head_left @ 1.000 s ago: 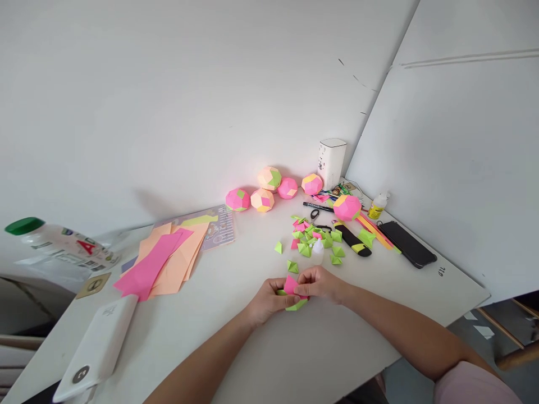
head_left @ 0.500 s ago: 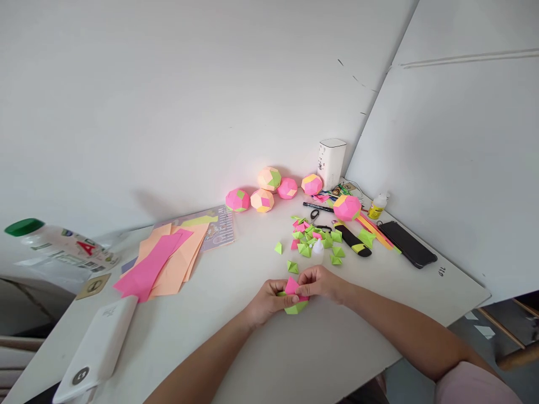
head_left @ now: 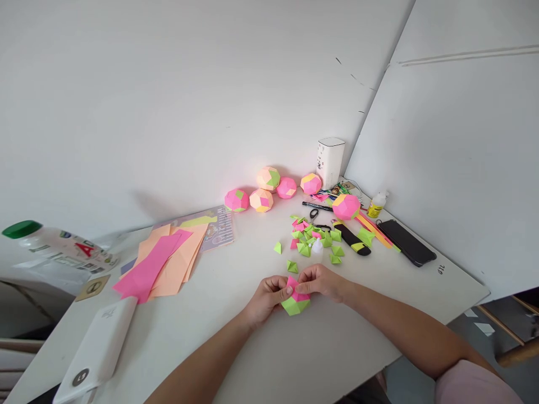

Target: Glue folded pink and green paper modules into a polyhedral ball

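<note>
Between my two hands, above the front of the table, is a partly built paper ball (head_left: 296,306) with green facets below and pink ones on top. My left hand (head_left: 269,297) grips it from the left, thumb on the pink part. My right hand (head_left: 318,282) pinches its upper right edge, and the fingertips partly cover the pink paper. Just beyond lies a green folded paper piece (head_left: 292,266). Behind it spreads a heap of green and pink folded pieces (head_left: 305,241), with a small white glue bottle (head_left: 317,250) standing at its near side.
Several finished paper balls (head_left: 261,200) rest by the wall. Scissors (head_left: 314,214), a utility knife (head_left: 351,238), a phone (head_left: 406,242) and a yellow-labelled bottle (head_left: 376,205) lie or stand right. Pink and peach paper sheets (head_left: 155,266), a power bank (head_left: 99,348) and a green-capped bottle (head_left: 63,249) are left.
My left thumb has shifted up the pink part, uncovering more of the green facets. My right hand stays at the upper right edge. The view has moved very slightly.
</note>
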Motion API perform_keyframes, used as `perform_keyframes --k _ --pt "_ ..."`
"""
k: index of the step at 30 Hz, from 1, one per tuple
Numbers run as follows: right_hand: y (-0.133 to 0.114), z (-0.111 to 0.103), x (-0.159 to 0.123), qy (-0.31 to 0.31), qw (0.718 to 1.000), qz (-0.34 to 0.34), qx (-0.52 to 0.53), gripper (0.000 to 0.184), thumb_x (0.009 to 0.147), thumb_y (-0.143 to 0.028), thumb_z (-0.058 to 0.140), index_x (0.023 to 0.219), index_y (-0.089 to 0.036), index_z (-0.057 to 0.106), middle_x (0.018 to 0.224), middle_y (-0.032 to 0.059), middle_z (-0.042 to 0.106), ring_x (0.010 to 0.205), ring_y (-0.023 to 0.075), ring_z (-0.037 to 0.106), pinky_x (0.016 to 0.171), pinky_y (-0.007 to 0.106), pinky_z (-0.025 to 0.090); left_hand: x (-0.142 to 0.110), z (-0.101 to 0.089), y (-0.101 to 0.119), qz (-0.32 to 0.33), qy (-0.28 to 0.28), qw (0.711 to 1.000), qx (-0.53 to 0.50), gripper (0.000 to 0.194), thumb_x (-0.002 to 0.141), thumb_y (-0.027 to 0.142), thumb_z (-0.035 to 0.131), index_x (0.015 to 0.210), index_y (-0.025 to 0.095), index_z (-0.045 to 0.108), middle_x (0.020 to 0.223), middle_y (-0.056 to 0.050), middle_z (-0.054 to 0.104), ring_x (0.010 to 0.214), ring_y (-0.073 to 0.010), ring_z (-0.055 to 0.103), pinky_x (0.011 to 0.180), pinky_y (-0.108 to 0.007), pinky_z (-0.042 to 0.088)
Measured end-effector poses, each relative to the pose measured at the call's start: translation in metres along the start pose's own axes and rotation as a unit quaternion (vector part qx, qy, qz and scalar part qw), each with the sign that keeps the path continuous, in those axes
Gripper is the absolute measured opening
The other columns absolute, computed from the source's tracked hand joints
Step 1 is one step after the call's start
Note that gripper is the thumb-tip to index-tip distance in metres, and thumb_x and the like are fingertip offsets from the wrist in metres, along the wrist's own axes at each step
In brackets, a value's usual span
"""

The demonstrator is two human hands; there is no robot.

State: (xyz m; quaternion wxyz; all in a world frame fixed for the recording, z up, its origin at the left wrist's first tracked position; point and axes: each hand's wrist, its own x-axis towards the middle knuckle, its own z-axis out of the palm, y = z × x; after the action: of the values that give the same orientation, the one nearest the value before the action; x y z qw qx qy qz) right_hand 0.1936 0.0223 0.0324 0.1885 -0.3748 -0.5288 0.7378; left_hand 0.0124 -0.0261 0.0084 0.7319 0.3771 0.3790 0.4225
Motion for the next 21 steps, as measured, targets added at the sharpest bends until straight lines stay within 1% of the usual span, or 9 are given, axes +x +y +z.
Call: perform_keyframes --k 6,11,13,17,19,21 --pt "0.0003 -0.0001 0.0004 0.006 1.000 0.011 0.009 0.028 0.060 -0.037 0.079 0.062 -0.014 0.064 0.058 -0.0024 0.058 0.055 0.0099 0.048 0.055 0.024 0.036 -0.0002 0.0007 -0.0015 0.006 0.012 1.000 0.007 0.041 0.063 0.045 0.076 0.053 0.016 0.047 0.044 0.007 0.045 0.037 -0.0040 0.031 0.035 -0.020 0.021" --pt "0.0015 -0.0004 0.0017 0.007 0.999 0.016 0.049 0.031 0.065 -0.042 0.076 0.064 -0.015 0.061 0.059 -0.0030 0.057 0.057 0.0103 0.050 0.057 0.024 0.038 0.0005 0.0008 -0.0015 0.002 0.026 1.000 0.003 0.040 0.062 0.045 0.076 0.056 0.017 0.048 0.046 0.005 0.051 0.037 -0.0060 0.039 0.035 -0.020 0.030" --pt "0.0030 -0.0009 0.0030 0.011 0.997 0.016 0.068 0.032 0.065 -0.045 0.075 0.065 -0.015 0.061 0.060 -0.0028 0.058 0.058 0.0112 0.052 0.058 0.025 0.040 0.0011 0.0011 -0.0014 0.002 0.029 1.000 0.001 0.039 0.064 0.048 0.074 0.059 0.016 0.051 0.050 0.003 0.054 0.040 -0.0079 0.044 0.037 -0.021 0.034" --pt "0.0053 -0.0018 0.0055 0.003 0.995 0.017 0.094 0.034 0.064 -0.046 0.075 0.066 -0.016 0.061 0.063 -0.0018 0.060 0.060 0.0130 0.054 0.061 0.027 0.042 0.0019 0.0033 -0.0015 -0.001 0.024 1.000 -0.001 0.042 0.073 0.057 0.061 0.071 0.014 0.061 0.059 0.000 0.059 0.049 -0.0121 0.052 0.044 -0.024 0.041" --pt "0.0054 -0.0018 0.0061 0.002 0.996 0.018 0.087 0.034 0.064 -0.045 0.076 0.065 -0.015 0.060 0.061 -0.0026 0.058 0.058 0.0115 0.052 0.059 0.025 0.040 0.0021 0.0040 -0.0017 0.001 0.025 1.000 -0.011 0.042 0.075 0.056 0.060 0.074 0.014 0.062 0.061 -0.001 0.060 0.053 -0.0122 0.053 0.049 -0.025 0.042" --pt "0.0053 -0.0015 0.0060 0.001 0.998 0.013 0.068 0.034 0.063 -0.045 0.077 0.064 -0.015 0.060 0.061 -0.0029 0.057 0.057 0.0102 0.050 0.058 0.024 0.038 0.0021 0.0039 -0.0017 0.002 0.031 0.999 -0.021 0.038 0.075 0.052 0.062 0.072 0.014 0.062 0.061 0.000 0.060 0.054 -0.0108 0.052 0.053 -0.024 0.041"
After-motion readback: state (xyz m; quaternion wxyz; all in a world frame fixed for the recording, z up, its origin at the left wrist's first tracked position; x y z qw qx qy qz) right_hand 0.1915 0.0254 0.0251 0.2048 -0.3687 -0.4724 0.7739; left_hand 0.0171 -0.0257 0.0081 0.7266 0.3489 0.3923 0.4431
